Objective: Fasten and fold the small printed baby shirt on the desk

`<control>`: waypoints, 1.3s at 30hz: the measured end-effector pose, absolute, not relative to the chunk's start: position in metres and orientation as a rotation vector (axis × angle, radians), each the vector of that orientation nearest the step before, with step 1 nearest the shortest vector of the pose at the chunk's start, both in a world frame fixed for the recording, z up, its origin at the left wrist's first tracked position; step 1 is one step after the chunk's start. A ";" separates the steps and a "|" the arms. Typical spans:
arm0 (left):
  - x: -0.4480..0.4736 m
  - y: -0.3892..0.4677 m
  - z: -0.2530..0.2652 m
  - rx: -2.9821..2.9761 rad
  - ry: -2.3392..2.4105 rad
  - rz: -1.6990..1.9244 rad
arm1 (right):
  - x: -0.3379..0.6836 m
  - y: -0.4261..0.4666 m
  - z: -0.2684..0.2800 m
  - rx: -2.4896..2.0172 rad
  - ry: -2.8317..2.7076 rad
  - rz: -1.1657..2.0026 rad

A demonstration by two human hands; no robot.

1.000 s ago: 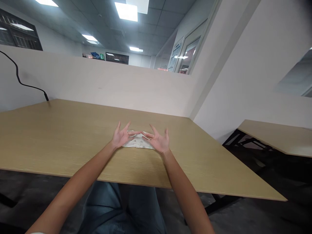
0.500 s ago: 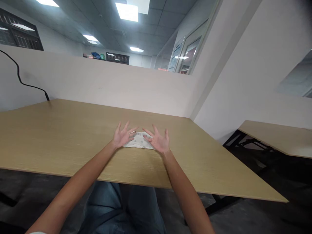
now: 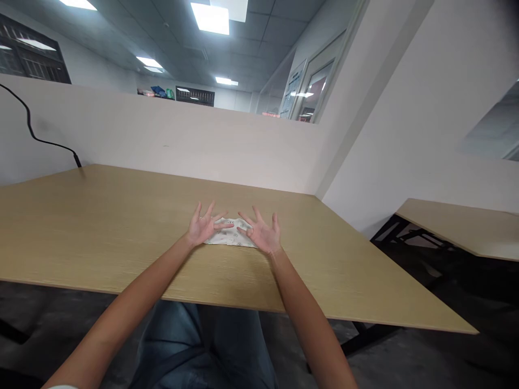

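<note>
A white cloth with small printed figures lies flat on the wooden table, in front of me. My left hand is palm up over its left end, fingers spread, nothing in it. Over the right end, my right hand is likewise turned palm up with its fingers apart and holds nothing. Both hands cover the cloth's side edges, so its full outline is hidden. Whether the hands touch the cloth, I cannot tell.
A low white partition runs along the table's far edge. At the far left a black cable hangs down to the tabletop. A second table stands to the right, past a gap.
Some fingers of my left hand have straightened, reaching further across the cloth. My right hand's fingers have shifted slightly. The cloth has stayed in place.
</note>
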State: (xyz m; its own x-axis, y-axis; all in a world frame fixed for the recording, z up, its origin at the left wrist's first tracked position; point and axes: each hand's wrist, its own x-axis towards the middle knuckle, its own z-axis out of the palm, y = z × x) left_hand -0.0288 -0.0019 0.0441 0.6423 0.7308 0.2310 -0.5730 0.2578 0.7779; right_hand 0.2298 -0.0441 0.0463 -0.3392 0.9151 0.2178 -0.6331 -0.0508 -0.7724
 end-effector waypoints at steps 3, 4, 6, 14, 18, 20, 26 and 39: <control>-0.030 -0.002 0.045 1.004 0.201 0.881 | 0.231 -0.043 0.047 -0.415 -0.971 1.683; -0.030 -0.002 0.045 1.022 0.198 0.878 | 0.232 -0.043 0.046 -0.422 -0.965 1.697; -0.030 -0.003 0.045 1.061 0.194 0.876 | 0.232 -0.042 0.046 -0.446 -0.956 1.712; -0.020 0.001 0.038 1.181 0.490 0.938 | 0.232 -0.031 0.038 -0.474 -0.914 1.529; -0.013 0.005 0.029 1.301 0.651 1.013 | 0.232 -0.027 0.035 -0.523 -0.892 1.513; -0.012 0.006 0.026 1.360 0.714 1.047 | 0.231 -0.027 0.035 -0.497 -0.880 1.529; -0.011 0.010 0.019 1.585 0.764 1.097 | 0.225 -0.034 0.036 -0.347 -0.812 1.631; -0.004 -0.002 0.020 2.051 0.865 1.126 | 0.213 -0.038 0.036 -0.588 -1.082 1.695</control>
